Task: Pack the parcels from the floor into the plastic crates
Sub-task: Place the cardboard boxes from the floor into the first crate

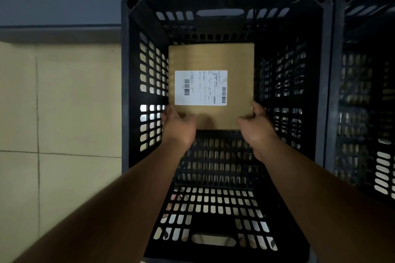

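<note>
The left hand [178,126] and right hand [257,125] each hold a near corner of the flat brown cardboard parcel [213,57] inside the black plastic crate [147,83].

Count of things in view

Two black plastic crates: one [145,83] in the middle, a second [363,92] at the right edge. One cardboard parcel [213,57], bearing one white label [201,87]. Two hands: left [178,126], right [258,128].
</note>
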A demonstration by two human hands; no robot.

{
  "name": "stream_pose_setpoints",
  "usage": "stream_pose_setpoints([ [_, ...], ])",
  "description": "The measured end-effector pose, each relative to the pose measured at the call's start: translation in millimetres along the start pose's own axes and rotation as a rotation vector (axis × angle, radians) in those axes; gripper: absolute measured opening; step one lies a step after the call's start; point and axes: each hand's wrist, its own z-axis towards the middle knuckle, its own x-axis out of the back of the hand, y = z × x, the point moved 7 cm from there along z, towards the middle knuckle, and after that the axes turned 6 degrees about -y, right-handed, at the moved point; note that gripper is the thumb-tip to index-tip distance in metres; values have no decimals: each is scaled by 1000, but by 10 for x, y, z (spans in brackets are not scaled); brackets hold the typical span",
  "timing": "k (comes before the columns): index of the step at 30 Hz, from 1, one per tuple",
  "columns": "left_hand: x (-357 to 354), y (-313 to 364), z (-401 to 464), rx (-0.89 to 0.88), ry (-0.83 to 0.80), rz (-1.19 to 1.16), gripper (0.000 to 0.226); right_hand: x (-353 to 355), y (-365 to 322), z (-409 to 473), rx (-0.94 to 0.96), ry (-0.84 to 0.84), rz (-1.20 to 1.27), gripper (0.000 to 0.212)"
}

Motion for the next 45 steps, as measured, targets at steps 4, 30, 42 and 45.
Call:
stream_pose_setpoints([
  [4, -33, -29, 24, 1, -15, 61, 81, 2, -31, -30, 21, -28, -38, 73],
  [30, 597, 1632, -2719, -182, -182, 146, 74, 1109, -1034, -2813, 280, -65, -148, 79],
  [42, 430, 2081, -3880, -333, -281, 332, 69, 1990, -496, -3896, 214, 143, -38, 77],
  [45, 322, 2120, -4196, -389, -315, 424, 69, 2134, -362, -4210, 208, 192, -33, 76],
])
